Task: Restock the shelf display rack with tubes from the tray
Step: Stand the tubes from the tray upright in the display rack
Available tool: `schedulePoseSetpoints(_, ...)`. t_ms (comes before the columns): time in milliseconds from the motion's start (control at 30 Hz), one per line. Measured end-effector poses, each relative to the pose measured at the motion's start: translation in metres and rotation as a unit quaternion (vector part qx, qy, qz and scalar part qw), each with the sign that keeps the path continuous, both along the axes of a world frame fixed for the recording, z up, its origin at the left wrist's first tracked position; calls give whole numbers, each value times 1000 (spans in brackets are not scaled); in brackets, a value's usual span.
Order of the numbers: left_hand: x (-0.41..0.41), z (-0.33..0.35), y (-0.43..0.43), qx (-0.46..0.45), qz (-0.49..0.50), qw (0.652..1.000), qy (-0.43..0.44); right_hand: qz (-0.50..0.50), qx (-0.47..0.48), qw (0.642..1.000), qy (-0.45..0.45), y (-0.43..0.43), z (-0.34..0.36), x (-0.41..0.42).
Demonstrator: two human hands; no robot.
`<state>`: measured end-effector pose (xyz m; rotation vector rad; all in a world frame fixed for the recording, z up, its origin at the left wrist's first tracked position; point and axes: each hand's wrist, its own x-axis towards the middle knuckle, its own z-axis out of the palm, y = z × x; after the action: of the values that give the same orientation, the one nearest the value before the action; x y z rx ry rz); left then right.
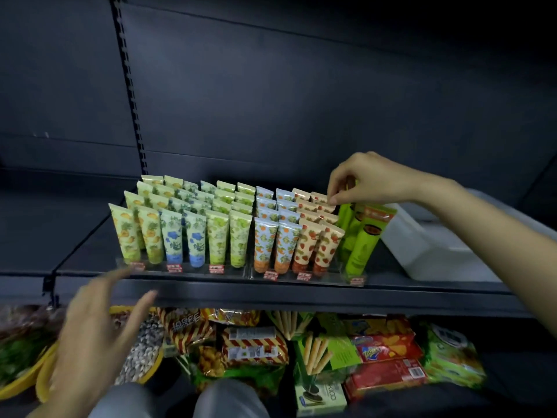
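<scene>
A clear display rack (193, 268) on the dark shelf holds several rows of upright tubes: yellow-green, blue-flowered, green, orange and strawberry-print tubes (304, 242). At its right end stand bright green tubes (361, 242). My right hand (366, 179) reaches over the rack's back right corner, and its fingertips pinch the top edge of a tube at the back of the strawberry and green rows. My left hand (96, 330) hovers blurred below the shelf's front edge, fingers spread, holding nothing. A white tray (422, 245) sits on the shelf right of the rack.
The shelf's front edge (271, 294) runs across the middle. Below it lie snack packets, biscuit boxes (385, 348) and yellow bowls (45, 375) of loose goods. The shelf back wall is dark and bare. My knees (229, 399) show at the bottom.
</scene>
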<state>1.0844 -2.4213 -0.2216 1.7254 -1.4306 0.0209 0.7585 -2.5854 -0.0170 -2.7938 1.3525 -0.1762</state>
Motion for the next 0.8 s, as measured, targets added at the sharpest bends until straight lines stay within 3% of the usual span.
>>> schedulePoseSetpoints(100,-32,-8,-7,-6,-122,977,-175,-6,0,1000,5,-11,6,-4)
schedulePoseSetpoints(167,-55,-8,-18,-5,-181,961,-211,-10,7,1000,0,-18,8,-4)
schedulePoseSetpoints(800,-93,-10,-52,10,-208,964,-164,-44,111,984,135,-72,-4,18)
